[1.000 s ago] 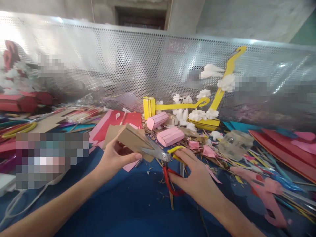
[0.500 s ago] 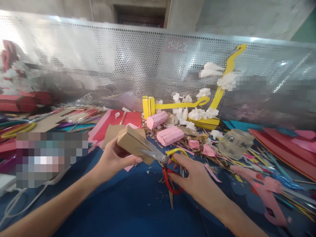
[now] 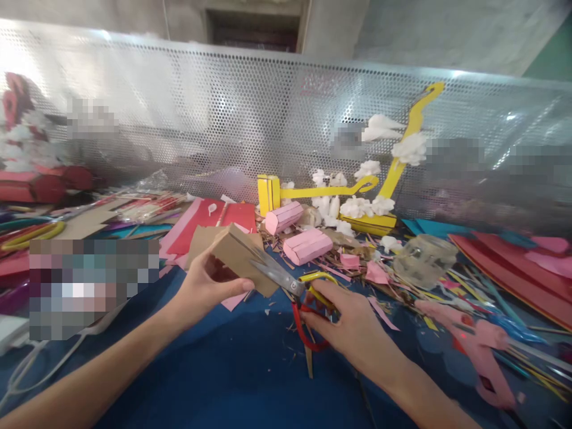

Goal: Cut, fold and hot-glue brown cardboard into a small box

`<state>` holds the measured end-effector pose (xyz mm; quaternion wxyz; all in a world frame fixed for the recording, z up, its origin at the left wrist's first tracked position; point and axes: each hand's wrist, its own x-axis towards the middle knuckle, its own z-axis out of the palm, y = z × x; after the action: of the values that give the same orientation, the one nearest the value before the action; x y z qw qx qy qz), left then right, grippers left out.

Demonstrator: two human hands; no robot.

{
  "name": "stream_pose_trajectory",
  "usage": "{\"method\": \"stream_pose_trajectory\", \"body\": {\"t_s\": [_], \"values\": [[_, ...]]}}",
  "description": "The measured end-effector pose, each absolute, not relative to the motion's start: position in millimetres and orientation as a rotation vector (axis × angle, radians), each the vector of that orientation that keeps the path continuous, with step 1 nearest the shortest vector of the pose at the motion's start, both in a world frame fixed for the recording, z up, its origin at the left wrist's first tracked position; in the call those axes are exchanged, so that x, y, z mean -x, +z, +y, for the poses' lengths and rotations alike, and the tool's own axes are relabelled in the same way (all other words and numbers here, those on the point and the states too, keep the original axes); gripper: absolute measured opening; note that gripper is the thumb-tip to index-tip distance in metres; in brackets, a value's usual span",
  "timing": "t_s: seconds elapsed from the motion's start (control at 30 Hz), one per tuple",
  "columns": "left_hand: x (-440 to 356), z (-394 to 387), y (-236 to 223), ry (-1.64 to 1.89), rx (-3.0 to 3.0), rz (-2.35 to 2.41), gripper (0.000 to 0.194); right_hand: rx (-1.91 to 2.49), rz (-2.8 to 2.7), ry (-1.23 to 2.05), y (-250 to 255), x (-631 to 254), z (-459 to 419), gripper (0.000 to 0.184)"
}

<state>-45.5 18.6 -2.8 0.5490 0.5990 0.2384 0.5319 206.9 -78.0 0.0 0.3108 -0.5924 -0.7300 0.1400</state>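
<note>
My left hand (image 3: 208, 289) grips a folded piece of brown cardboard (image 3: 235, 255) between thumb and fingers, tilted above the table. My right hand (image 3: 346, 319) is closed through the handles of a pair of scissors (image 3: 282, 277), one loop yellow and the other red. The metal blades point left and lie at the cardboard's right part; whether they bite into it I cannot tell. Just beyond sit two pink faceted paper tubes (image 3: 308, 245). Behind the held piece, another brown cardboard sheet (image 3: 201, 238) lies on red and pink paper.
A yellow paper model (image 3: 370, 223) with white flowers stands before a perforated metal panel (image 3: 250, 107). On the right are a pink glue gun (image 3: 482, 345), a clear tape roll (image 3: 424, 259) and red sheets (image 3: 513, 274). Scraps litter the blue table (image 3: 214, 381); a white cable (image 3: 27, 363) runs at left.
The scissor blades have come closer together against the cardboard. The cardboard tipped slightly and came back. Both hands stay in nearly the same place.
</note>
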Motion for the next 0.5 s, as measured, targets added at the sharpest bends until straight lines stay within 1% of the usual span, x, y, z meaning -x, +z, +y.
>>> {"method": "stream_pose_trajectory", "body": {"t_s": [0.03,0.13,0.17,0.33,0.4,0.5], "values": [[45.3,18.1,-2.4,1.254,-1.419,0.553,0.050,1.559,-1.912,0.334,-2.4,-207.0,-77.3,0.014],[44.6,15.8,-1.5,1.244,-1.407,0.522,0.048,1.545,-1.897,0.253,-8.1,-206.3,-75.2,0.037],[44.3,14.8,-1.5,1.243,-1.405,0.514,0.047,1.546,-1.910,0.237,-9.1,-205.9,-74.8,0.042],[42.3,10.7,-2.3,1.223,-1.448,0.458,0.047,1.601,-1.983,0.172,-9.0,-203.1,-76.1,0.053],[41.6,9.6,-1.8,1.201,-1.474,0.419,0.045,1.588,-1.995,0.177,-7.3,-202.2,-77.5,0.051],[41.7,9.2,-0.3,1.180,-1.491,0.377,0.040,1.461,-2.042,0.247,-3.1,-203.1,-79.4,0.030]]}}
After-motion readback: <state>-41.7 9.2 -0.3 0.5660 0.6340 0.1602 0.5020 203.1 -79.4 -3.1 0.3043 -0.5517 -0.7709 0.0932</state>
